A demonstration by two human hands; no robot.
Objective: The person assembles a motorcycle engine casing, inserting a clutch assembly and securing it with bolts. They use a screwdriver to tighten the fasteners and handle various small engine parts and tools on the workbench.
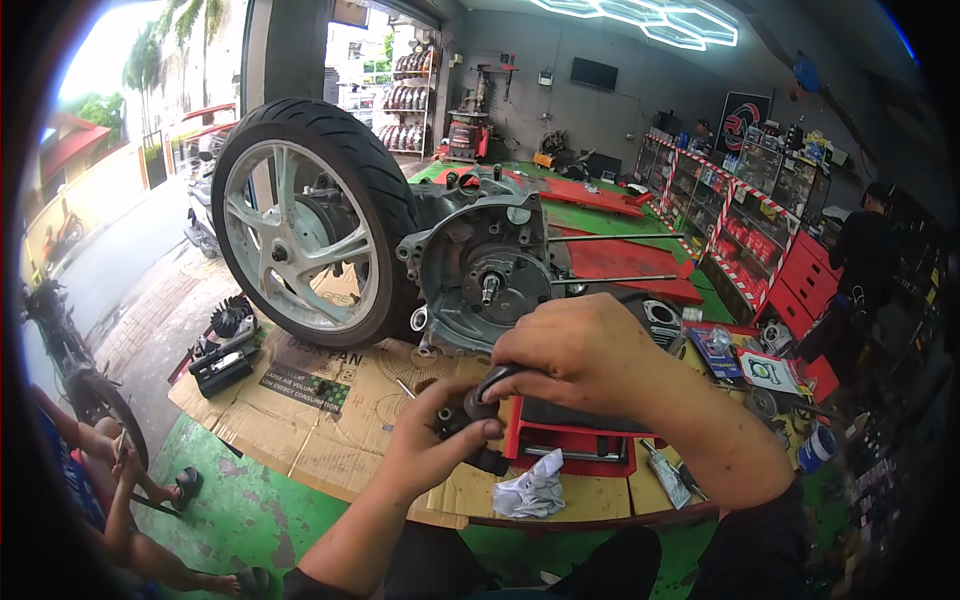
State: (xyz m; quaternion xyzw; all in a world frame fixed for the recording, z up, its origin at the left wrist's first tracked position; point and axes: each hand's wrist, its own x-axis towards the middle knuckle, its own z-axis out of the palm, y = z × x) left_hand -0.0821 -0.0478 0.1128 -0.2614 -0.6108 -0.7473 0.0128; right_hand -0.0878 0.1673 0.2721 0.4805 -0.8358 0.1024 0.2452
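Note:
My left hand [432, 440] is closed around a small dark part with a rounded end [480, 402], whose exact kind I cannot make out. From above, my right hand [585, 355] pinches the black upper side of that part between thumb and fingers. Just beyond both hands stands a grey metal engine case [470, 265] with its shaft end facing me. A large wheel with a black tyre [385, 180] and silver spokes is at the left of the case. Close by my hands lies a red tool tray [615, 466] with a dark top.
Flattened cardboard [235, 420] covers the bench. A crumpled white rag [532, 488] and a tube [665, 478] lie near its front edge. Packaged parts [765, 370] sit at the right. Someone seated [110, 480] is at the left, another person [865, 260] stands at the far right.

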